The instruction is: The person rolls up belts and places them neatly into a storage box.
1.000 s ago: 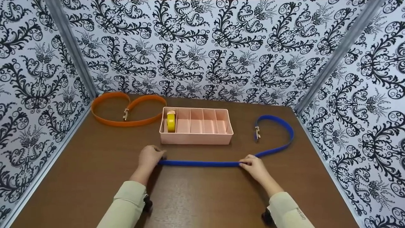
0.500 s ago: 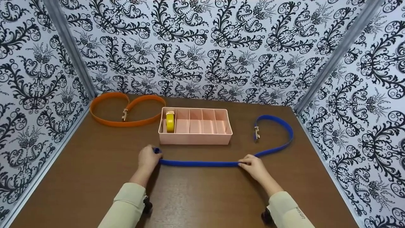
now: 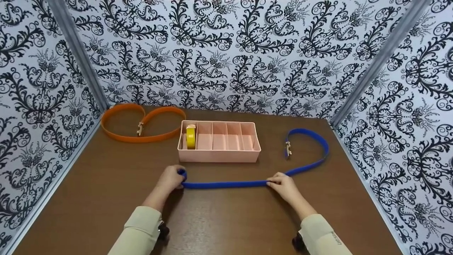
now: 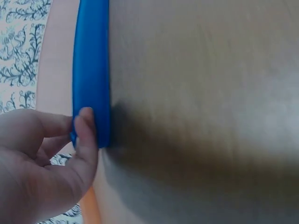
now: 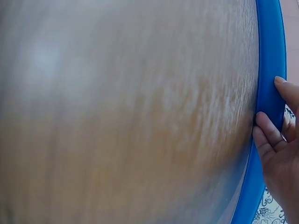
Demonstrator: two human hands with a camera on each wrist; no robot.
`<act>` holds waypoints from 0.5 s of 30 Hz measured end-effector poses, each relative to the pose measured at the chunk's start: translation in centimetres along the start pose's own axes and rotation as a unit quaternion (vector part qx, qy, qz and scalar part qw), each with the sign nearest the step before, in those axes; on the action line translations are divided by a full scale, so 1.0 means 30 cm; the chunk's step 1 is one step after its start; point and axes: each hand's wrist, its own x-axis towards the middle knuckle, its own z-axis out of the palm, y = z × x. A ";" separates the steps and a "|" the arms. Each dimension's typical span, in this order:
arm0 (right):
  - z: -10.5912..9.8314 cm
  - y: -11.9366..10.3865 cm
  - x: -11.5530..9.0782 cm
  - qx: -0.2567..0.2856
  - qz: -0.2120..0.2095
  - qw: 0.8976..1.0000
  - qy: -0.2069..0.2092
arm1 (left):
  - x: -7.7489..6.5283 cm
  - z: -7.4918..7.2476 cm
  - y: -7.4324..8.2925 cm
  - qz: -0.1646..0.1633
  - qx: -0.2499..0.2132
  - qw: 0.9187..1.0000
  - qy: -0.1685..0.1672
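Here the blue strap runs straight sideways: my left hand grips its curled end, my right hand pinches its length.

We see a flat blue strap, a looped orange strap.
Ours too: a divided rectangular pale-pink box, round yellow roll, brown surface, white walls with black floral scrolls.

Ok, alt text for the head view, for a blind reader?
The left hand and right hand hold a blue strap straight between them at a brown table, the rest curving right to a metal clasp. Beyond, a pink divided tray holds a yellow roll at its left end; an orange strap lies to the tray's left.
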 end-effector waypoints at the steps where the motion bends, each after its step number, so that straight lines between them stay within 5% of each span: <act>1: -0.001 0.000 -0.002 0.000 0.003 1.000 -0.003 | -0.006 0.002 0.008 0.006 0.015 1.000 -0.008; 6: -0.006 0.001 0.000 0.002 0.012 1.000 -0.011 | -0.026 0.017 0.043 0.068 0.103 0.992 -0.015; 11: -0.004 -0.004 0.011 0.003 0.008 1.000 0.002 | -0.035 0.041 0.073 0.066 0.123 0.990 0.001; 15: 0.004 -0.008 0.017 0.003 0.004 1.000 0.000 | -0.043 0.067 0.075 0.093 0.192 0.976 0.037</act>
